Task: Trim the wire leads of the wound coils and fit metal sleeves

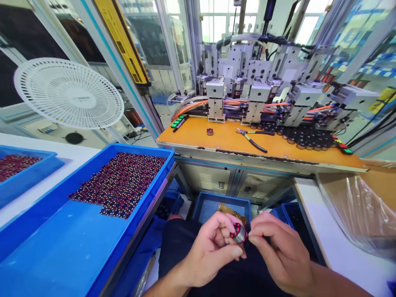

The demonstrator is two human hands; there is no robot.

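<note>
Low in the middle of the view, over my lap, my left hand (210,247) pinches a small round motor stator (239,233) with red windings and a silver core. My right hand (278,247) has its fingertips closed on the same part from the right side. A big blue tray (77,231) on my left holds a layer of several similar red-wound parts (122,183). One more loose stator (210,131) lies on the orange bench (229,140) ahead.
Pliers (252,138) and a row of dark parts (306,140) lie on the bench below a grey machine (256,82). A white fan (68,93) stands at left. Blue bins (221,204) sit under the bench. A plastic bag (359,210) lies at right.
</note>
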